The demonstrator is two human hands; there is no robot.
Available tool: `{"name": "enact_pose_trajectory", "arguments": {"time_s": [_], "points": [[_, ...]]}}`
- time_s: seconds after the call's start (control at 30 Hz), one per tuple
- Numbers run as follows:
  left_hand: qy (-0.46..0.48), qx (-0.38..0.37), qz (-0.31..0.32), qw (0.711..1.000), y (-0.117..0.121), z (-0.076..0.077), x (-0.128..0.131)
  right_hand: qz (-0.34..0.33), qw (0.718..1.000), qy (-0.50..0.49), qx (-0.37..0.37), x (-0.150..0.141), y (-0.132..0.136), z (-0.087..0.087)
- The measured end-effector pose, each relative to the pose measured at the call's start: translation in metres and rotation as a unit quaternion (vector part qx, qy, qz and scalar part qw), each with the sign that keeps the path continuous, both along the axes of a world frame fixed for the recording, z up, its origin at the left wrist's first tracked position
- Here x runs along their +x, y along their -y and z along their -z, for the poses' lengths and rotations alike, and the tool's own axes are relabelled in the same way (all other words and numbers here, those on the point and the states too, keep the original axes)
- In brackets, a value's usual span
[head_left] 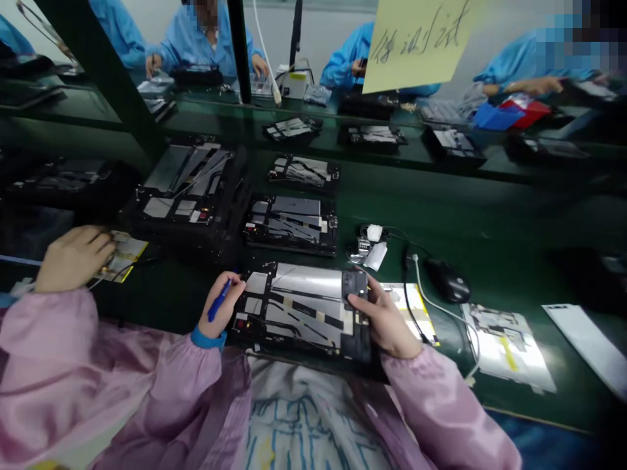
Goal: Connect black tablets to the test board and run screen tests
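Note:
In front of my body, a stack of what look like opened tablets (306,307) shows silver plates, strips and thin cables in a black frame. My right hand (389,320) grips its right end, the thumb on top near a dark square part. At the left end is my left hand (220,307), closed with a blue pen (219,300) held across it; its fingertips meet the stack's edge, and whether they grip it I cannot tell. A blue band circles the left wrist. Just beyond lies a similar stack of opened tablets (294,224).
Further stacks (183,189) stand left and behind. A co-worker's hand (76,258) in a pink sleeve works at left. On the right lie a black mouse (448,281), cables and a silver panel (512,346). A yellow note (416,42) hangs above; people in blue sit opposite.

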State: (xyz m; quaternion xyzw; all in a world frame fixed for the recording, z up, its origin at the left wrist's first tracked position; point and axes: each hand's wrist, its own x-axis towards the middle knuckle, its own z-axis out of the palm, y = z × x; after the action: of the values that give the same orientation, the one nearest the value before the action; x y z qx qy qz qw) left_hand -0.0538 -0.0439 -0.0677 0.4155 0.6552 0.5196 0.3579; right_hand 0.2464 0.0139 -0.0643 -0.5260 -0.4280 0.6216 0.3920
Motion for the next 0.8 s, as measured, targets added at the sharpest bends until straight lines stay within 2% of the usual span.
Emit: {"name": "enact_pose_trajectory", "arguments": {"time_s": [0.07,0.13,0.2,0.27,0.4,0.5,0.57,0.67,0.73,0.8], "points": [[-0.074,-0.026,0.011,0.997,0.004,-0.004,0.001,0.006,0.993,0.097,0.066,-0.007,0.017,0.021],[-0.117,-0.034,0.014,0.992,0.008,-0.005,0.003,0.002,0.962,0.221,0.159,-0.014,0.029,0.034],[-0.159,-0.041,0.023,0.986,0.011,-0.005,0.007,-0.030,0.921,0.313,0.231,-0.019,0.037,0.040],[-0.185,-0.046,0.031,0.981,0.013,-0.004,0.011,-0.064,0.892,0.362,0.263,-0.023,0.042,0.040],[-0.209,-0.041,0.028,0.977,0.015,-0.003,0.015,-0.074,0.879,0.386,0.269,-0.026,0.045,0.036],[-0.232,-0.043,0.032,0.971,0.015,-0.001,0.015,-0.055,0.877,0.390,0.275,-0.026,0.045,0.037],[-0.231,-0.047,0.033,0.971,0.015,0.001,0.014,-0.047,0.865,0.407,0.288,-0.028,0.046,0.039],[-0.162,-0.061,0.037,0.984,0.014,0.000,0.010,-0.077,0.854,0.402,0.321,-0.032,0.047,0.038],[-0.105,-0.067,0.035,0.992,0.012,-0.001,0.006,-0.108,0.856,0.372,0.342,-0.035,0.047,0.035],[-0.085,-0.071,0.025,0.993,0.010,-0.004,0.003,-0.137,0.863,0.335,0.353,-0.035,0.045,0.030]]}}
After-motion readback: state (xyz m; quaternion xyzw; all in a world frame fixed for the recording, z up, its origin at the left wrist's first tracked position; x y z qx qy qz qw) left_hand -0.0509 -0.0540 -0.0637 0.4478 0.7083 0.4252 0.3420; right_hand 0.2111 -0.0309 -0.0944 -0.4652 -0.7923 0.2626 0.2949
